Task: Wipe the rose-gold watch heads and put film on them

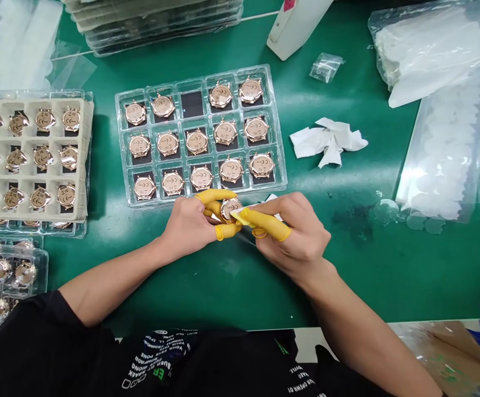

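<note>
My left hand (pixel 198 219), with yellow finger cots on its fingertips, grips a rose-gold watch case (pixel 229 209) by its edge, engraved back facing up. My right hand (pixel 292 229), also in yellow finger cots, pinches a folded white wipe (pixel 244 211) and presses it on the case back. Just beyond both hands lies a clear plastic tray (pixel 121 118) of similar watch cases, backs up. One compartment (pixel 192 103) in its far row holds no case and shows a dark pad. Part of the held case is hidden by the wipe and fingers.
At left stand a beige tray (pixel 83 165) of watch cases and stacked clear trays (pixel 41 270). A crumpled white cloth (pixel 329 140) lies right of the middle tray. Further right are clear round films (pixel 434 160) and a bagged white bundle (pixel 434 47). Stacked trays (pixel 161 27) and a white holder (pixel 296 25) stand behind.
</note>
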Available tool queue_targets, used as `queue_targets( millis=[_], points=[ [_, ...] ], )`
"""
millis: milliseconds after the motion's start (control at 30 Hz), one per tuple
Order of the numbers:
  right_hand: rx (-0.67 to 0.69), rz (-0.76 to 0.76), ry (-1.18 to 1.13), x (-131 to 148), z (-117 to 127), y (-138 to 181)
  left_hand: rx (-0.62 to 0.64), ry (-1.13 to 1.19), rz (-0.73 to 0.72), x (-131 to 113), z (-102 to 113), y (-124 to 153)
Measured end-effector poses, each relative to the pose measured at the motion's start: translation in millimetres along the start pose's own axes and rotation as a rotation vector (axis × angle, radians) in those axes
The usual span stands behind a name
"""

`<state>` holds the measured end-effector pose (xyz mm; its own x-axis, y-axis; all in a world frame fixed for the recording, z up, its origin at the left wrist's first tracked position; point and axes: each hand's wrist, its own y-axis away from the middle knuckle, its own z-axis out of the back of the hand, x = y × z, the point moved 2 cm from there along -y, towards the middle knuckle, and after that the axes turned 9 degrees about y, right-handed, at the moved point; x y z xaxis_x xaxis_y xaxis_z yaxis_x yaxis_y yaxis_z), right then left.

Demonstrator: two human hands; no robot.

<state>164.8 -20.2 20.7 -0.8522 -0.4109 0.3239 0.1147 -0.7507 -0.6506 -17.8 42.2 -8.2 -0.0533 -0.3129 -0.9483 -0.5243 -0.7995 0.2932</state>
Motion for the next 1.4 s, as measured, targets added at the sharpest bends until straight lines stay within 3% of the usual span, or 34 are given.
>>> queue_targets(
  millis=[167,367,467,633,900,1000,1100,1167,1233,1300,1333,1400],
  points=[
    [0.075,0.036,-0.064,0,0,0,0.027,0.010,0.005,1,1,0],
    [0.227,-0.212,-0.098,-6,-2,-1,0.017,0.002,-0.010,-1,0,-1],
    [0.302,-0.211,-0.043,-1,-9,2,0.038,-0.017,-0.037,-1,0,-1],
    [0.232,-0.120,0.081,5,-11,2,0.066,-0.050,-0.056,-1,1,-1],
    [0.168,-0.098,0.229,10,-7,1,0.119,-0.046,-0.057,-2,0,-1],
    [0.125,-0.215,0.163,-5,12,2,0.095,-0.031,-0.027,-3,0,-2],
    [0.116,-0.432,0.074,-40,39,6,0.056,-0.036,-0.037,-3,1,-3],
    [0.171,-0.457,0.208,-64,50,8,0.058,-0.075,-0.067,-4,1,-3],
    [0.080,-0.427,0.360,-74,50,8,0.073,-0.121,-0.094,-6,0,-2],
    [-0.072,-0.481,0.248,-67,39,8,0.092,-0.153,-0.118,-6,-1,-1],
    [-0.077,-0.523,0.105,-57,30,7,0.103,-0.165,-0.130,-7,-1,-1],
    [0.096,-0.578,-0.186,-31,11,7,0.121,-0.173,-0.156,-6,-2,0]
  ],
)
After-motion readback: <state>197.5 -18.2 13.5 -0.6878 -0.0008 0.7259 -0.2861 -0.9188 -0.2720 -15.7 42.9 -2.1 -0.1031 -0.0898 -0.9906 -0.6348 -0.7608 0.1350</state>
